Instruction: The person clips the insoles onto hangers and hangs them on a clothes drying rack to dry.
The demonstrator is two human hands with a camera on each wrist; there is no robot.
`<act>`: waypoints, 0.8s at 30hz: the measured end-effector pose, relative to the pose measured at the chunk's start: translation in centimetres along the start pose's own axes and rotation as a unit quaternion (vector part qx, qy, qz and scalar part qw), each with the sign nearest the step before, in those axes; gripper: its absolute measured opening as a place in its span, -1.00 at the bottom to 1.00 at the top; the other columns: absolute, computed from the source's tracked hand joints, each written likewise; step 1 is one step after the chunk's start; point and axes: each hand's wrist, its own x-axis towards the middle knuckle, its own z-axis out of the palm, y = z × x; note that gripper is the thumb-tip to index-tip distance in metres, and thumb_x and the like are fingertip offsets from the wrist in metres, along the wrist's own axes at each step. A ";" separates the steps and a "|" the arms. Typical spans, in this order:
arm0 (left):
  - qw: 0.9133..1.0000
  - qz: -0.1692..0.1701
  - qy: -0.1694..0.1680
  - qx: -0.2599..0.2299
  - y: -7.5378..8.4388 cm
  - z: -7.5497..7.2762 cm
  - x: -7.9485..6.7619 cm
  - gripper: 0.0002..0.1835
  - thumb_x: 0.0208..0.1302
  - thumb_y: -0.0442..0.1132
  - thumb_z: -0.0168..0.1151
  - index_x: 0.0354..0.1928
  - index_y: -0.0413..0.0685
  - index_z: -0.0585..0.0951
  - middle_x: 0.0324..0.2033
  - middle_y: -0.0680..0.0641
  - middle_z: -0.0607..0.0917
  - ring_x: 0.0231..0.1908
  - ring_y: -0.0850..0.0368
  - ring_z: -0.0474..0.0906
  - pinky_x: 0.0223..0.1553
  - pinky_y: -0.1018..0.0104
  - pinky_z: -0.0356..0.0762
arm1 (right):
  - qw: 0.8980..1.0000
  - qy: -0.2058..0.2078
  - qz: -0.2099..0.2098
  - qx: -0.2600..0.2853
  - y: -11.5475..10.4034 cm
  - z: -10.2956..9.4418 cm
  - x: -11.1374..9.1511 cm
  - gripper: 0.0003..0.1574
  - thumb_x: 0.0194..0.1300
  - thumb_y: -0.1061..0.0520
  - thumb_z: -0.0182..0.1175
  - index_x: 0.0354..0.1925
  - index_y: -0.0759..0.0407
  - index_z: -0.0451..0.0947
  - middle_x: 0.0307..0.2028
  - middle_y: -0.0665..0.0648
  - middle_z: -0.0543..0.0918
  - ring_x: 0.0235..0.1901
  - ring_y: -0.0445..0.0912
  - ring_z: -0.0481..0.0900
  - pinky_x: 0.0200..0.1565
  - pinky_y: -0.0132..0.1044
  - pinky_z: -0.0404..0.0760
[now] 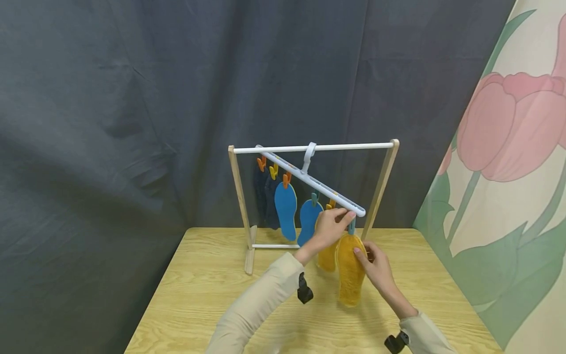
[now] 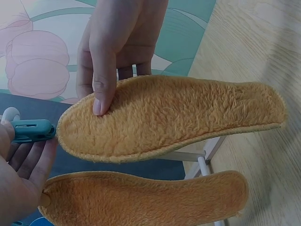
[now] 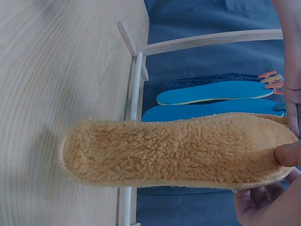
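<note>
My right hand (image 1: 378,268) pinches a fuzzy yellow insole (image 1: 351,275) near its upper end, thumb on the furry face. The insole hangs lengthwise below the right end of a pale hanger (image 1: 329,191). There, my left hand (image 1: 329,227) pinches a teal clothespin (image 2: 33,130) between thumb and fingers. The clothespin's tip meets the insole's top edge; whether it bites cannot be told. Just behind hangs a second yellow insole (image 2: 150,197), beneath a yellow clothespin (image 1: 331,202).
Two blue insoles (image 1: 286,211) and dark pieces (image 1: 265,201) hang from clothespins farther left. The hanger's hook sits over the white rail (image 1: 353,146) of a wooden-legged rack, which stands on a wooden table (image 1: 212,275). A dark curtain (image 1: 177,98) lies behind.
</note>
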 end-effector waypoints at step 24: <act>1.000 -0.004 0.008 0.022 0.2 -0.2 -0.2 -0.74 0.46 -0.12 0.17 -0.12 -0.12 0.75 -0.39 0.03 0.74 -0.49 0.38 0.48 -0.56 0.55 0.34 | 0.997 0.000 0.057 0.043 -1.8 0.2 0.6 -0.71 0.45 0.22 0.17 -0.03 0.47 0.54 -0.28 0.31 0.64 -0.44 -0.22 0.50 -0.42 -0.42 0.52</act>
